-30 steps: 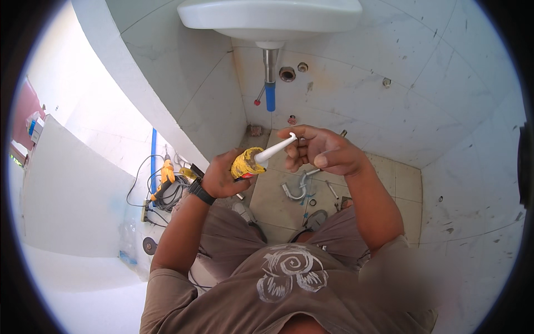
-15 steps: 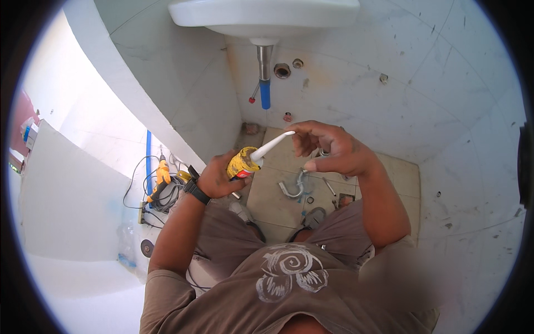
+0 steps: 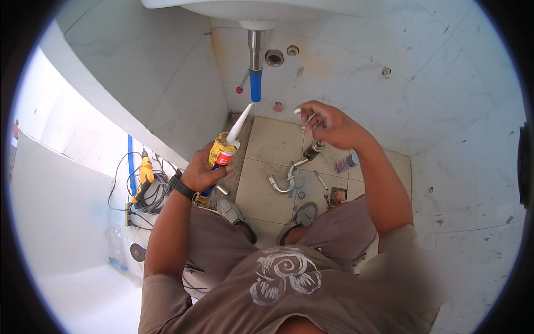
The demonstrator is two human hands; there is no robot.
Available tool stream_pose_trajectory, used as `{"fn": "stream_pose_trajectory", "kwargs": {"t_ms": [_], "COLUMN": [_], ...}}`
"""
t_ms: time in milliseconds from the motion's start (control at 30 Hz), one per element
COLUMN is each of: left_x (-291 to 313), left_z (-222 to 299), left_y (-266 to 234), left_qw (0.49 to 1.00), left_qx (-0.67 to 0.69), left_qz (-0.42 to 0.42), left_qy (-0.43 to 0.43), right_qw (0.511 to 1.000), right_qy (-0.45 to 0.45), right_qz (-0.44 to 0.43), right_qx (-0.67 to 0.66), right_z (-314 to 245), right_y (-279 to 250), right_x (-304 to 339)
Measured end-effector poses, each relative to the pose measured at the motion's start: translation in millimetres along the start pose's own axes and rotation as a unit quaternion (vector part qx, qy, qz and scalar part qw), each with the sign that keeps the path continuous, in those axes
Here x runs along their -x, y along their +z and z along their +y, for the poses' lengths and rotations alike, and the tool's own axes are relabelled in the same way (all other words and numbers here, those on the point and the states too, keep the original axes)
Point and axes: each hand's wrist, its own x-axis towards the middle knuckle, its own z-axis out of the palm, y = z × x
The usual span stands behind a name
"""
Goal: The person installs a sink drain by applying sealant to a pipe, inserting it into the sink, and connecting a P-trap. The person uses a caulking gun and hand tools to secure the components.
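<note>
My left hand is wrapped round a yellow, red and blue sealant cartridge, held upright and slightly tilted. Its long white nozzle points up toward the blue-wrapped end of the drain pipe under the sink. My right hand hangs in the air to the right of the nozzle, apart from it. Its index finger is stretched out and the others are loosely bent. White matter, apparently sealant, sits on the index fingertip. Below that hand, a curved chrome trap pipe lies on the tiles.
The white sink overhangs ahead. Wall fittings include a round drain opening. On the floor are a spray can, a small metal rod and my shoes. A yellow power tool with coiled cable lies left.
My right hand has drawn away from the nozzle tip, with white matter on its finger. The cartridge has tipped more upright and moved left. The view has shifted, showing more floor.
</note>
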Motion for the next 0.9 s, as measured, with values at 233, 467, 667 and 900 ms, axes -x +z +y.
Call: {"fn": "stream_pose_trajectory", "kwargs": {"t_ms": [233, 467, 667, 900], "left_x": [-16, -22, -24, -24], "left_z": [-1, 3, 6, 6], "left_y": [1, -1, -5, -4], "left_qw": [0.999, 0.999, 0.997, 0.999], "left_qx": [-0.036, -0.030, -0.016, 0.002], "left_qz": [-0.012, -0.029, -0.049, -0.037], "left_qy": [0.019, -0.023, -0.049, -0.013], "right_qw": [0.986, 0.934, 0.860, 0.810], "right_qy": [0.029, 0.087, 0.099, 0.135], "right_qz": [0.155, 0.196, 0.227, 0.248], "right_qx": [0.063, 0.285, 0.446, 0.514], "right_z": [113, 148, 145, 147], "right_y": [-9, 15, 18, 23], "right_x": [-142, -227, -245, -262]}}
